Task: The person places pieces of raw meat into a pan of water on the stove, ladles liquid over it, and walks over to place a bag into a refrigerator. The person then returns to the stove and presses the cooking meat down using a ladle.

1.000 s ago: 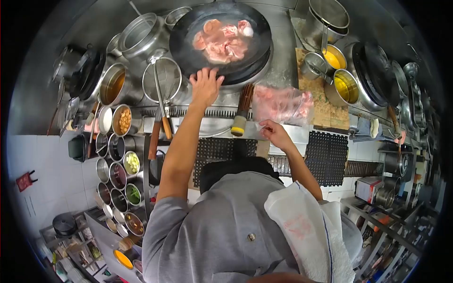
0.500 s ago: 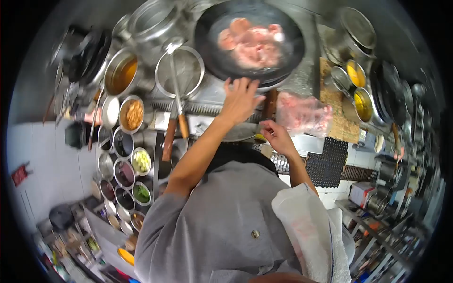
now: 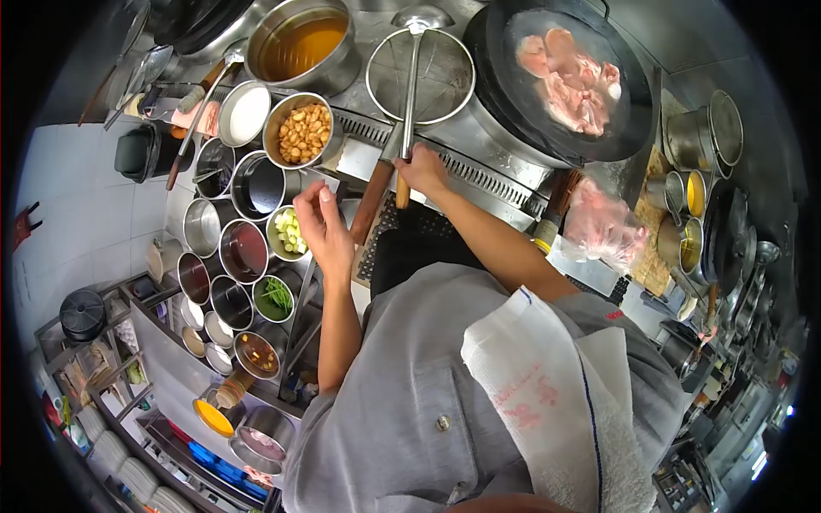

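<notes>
My right hand (image 3: 422, 171) is closed around the ladle (image 3: 412, 94), low on its handle near the wooden end. The ladle's bowl rests on the far rim of a round mesh strainer (image 3: 445, 73), whose wooden handle (image 3: 373, 202) lies beside it. My left hand (image 3: 325, 229) is raised beside a steel cup of chopped pale-green vegetable (image 3: 289, 231), fingers loosely bent and holding nothing visible. To the right of the strainer, a black wok (image 3: 634, 107) contains pieces of raw pink meat (image 3: 575, 81).
A pot of amber liquid (image 3: 304, 51) and a bowl of brown nuts or beans (image 3: 303, 135) stand at upper left. Several steel cups, including one with green herbs (image 3: 275, 296), line the left. A plastic bag of pink meat (image 3: 603, 224) lies right of the wok.
My view has swung left. My left hand has left the wok's near edge for the cups. My right hand has moved left from beside the meat bag and taken hold of the ladle.
</notes>
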`<state>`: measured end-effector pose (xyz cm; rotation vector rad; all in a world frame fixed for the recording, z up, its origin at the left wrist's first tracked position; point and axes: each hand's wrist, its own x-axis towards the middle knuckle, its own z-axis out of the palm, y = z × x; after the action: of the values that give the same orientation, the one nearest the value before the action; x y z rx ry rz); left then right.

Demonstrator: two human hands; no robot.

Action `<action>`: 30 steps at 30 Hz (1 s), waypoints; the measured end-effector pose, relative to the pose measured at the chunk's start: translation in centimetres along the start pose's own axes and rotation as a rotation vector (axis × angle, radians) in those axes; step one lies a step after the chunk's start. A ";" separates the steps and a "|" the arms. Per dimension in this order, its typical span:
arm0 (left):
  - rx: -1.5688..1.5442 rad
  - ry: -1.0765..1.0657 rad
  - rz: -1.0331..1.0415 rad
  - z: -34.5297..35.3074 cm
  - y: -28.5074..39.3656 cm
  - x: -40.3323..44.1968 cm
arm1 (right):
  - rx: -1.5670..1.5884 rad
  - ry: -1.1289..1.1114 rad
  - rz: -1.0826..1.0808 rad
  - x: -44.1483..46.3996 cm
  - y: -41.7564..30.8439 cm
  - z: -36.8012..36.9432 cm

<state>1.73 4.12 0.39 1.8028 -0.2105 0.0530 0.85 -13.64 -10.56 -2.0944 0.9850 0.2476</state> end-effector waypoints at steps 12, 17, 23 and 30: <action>-0.097 0.023 -0.064 -1.9 -1.9 2.7 | 0.153 0.393 -0.070 -3.6 2.4 -7.4; -0.126 -0.005 -0.068 -1.4 -1.5 4.6 | 0.453 0.218 -0.113 -4.1 -1.6 -12.8; -0.183 0.038 -0.039 -2.2 -1.1 5.5 | 0.353 0.222 -0.308 7.4 -11.8 -19.0; -0.222 0.079 -0.144 -4.4 -1.0 4.2 | 0.075 0.161 -0.214 26.5 -21.3 -19.9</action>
<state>6.35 8.12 1.16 1.5863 -0.0281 -0.0021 31.28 -35.00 2.63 -2.1549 0.8393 -0.0671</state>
